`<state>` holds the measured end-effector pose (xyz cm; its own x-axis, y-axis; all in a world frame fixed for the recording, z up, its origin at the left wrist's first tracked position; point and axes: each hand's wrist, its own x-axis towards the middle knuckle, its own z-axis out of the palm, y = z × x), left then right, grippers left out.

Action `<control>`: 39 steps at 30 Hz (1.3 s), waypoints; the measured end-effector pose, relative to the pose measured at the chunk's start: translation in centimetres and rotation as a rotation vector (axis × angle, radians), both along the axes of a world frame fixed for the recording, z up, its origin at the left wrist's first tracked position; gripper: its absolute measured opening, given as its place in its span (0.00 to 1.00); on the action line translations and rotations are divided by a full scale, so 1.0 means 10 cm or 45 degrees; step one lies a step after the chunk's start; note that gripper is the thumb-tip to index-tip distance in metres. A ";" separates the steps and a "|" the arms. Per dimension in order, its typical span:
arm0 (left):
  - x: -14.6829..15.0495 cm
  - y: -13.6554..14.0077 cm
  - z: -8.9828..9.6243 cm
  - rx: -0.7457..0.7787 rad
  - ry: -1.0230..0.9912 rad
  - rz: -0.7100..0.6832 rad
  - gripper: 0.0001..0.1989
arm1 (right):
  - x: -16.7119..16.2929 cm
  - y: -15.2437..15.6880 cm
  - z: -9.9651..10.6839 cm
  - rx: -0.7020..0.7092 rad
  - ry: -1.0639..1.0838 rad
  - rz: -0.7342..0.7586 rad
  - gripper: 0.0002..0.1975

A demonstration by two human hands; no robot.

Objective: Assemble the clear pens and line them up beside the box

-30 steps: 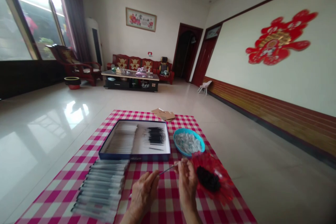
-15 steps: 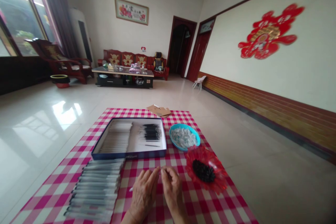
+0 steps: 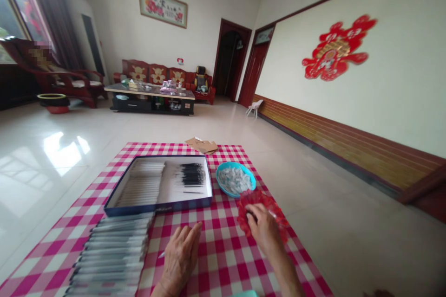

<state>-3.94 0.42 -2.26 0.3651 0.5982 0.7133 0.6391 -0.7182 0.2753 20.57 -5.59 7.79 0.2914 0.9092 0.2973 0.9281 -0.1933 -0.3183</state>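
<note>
My left hand (image 3: 181, 250) is closed above the checked tablecloth, and the pale pointed tip of a slim pen part (image 3: 161, 255) sticks out from its left side. Most of that part is hidden by the hand. My right hand (image 3: 263, 225) reaches into a red flower-shaped bowl (image 3: 278, 216), its fingers curled down over the small black pieces there. What its fingertips pinch, if anything, is hidden. Left of my left hand lies a row of translucent pens (image 3: 111, 253) with dark ends.
A blue-rimmed box (image 3: 188, 203) holds white tubes (image 3: 142, 184) and thin black refills (image 3: 193, 174). Beside it stands a turquoise bowl (image 3: 253, 177) of small clear-grey pieces (image 3: 235, 180). Cardboard pieces (image 3: 205, 145) lie at the far edge of the checked tablecloth (image 3: 212, 250).
My right hand has left my left hand's fingertips and moved right into the red bowl. My left hand stays closed over the cloth. The whole view has shifted slightly.
</note>
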 end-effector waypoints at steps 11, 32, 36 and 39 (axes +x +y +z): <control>0.00 0.01 -0.03 -0.021 0.047 -0.003 0.14 | 0.53 0.03 -0.15 -0.352 -0.233 -0.202 0.06; 0.04 -0.08 0.21 -0.169 -0.057 -0.115 0.10 | -0.91 0.17 -0.56 0.189 1.321 0.362 0.16; 0.05 -0.08 0.22 -0.200 -0.034 -0.108 0.10 | -0.94 0.18 -0.72 0.207 1.382 0.362 0.14; 0.04 -0.08 0.22 -0.246 -0.001 -0.119 0.10 | -0.94 0.20 -0.78 0.212 1.391 0.369 0.13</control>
<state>-3.49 -0.41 -0.07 0.4248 0.6874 0.5891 0.5722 -0.7082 0.4137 11.22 -3.56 0.04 0.2538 0.9575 0.1373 0.1422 0.1035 -0.9844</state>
